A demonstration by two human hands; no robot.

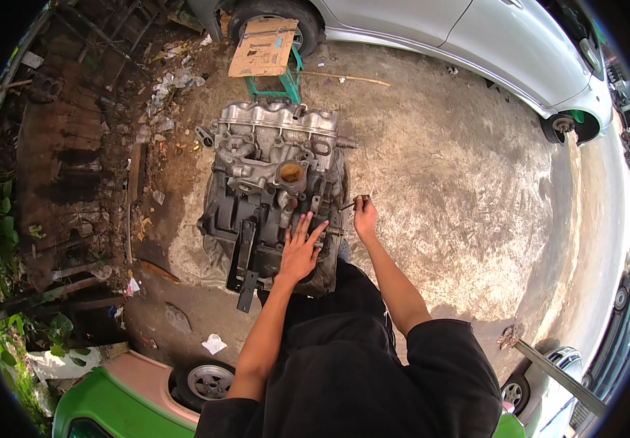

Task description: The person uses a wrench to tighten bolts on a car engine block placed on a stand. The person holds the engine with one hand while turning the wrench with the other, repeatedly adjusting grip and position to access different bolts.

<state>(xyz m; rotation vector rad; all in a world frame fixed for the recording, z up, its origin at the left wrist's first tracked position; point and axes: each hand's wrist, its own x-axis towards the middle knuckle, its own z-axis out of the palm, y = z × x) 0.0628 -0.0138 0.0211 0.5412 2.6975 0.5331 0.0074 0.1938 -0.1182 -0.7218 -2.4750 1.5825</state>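
Resting on the engine [271,164], my left hand [299,252] lies flat with its fingers spread, palm down on the near right part of the block, grasping nothing that I can see. My right hand [364,215] is just off the engine's right side, fingers curled tight around a thin dark tool [348,206]. Its tip points in at that side; from where I sit, I cannot tell whether it touches. The engine is on the ground straight in front of the body, with its silver cover [278,120] at the far end. A black bracket [242,255] juts up at the near left, well to the left of my left hand, and a round port [291,174], orange-brown inside, is beyond my fingertips. Past the engine I see a green stool [293,89] topped by a brown board [264,55], near the wheel [309,33] of a silver car [468,44]. Litter [172,84] is strewn over the dirt to the left, and a green-and-pink car [121,398] is at the lower left.
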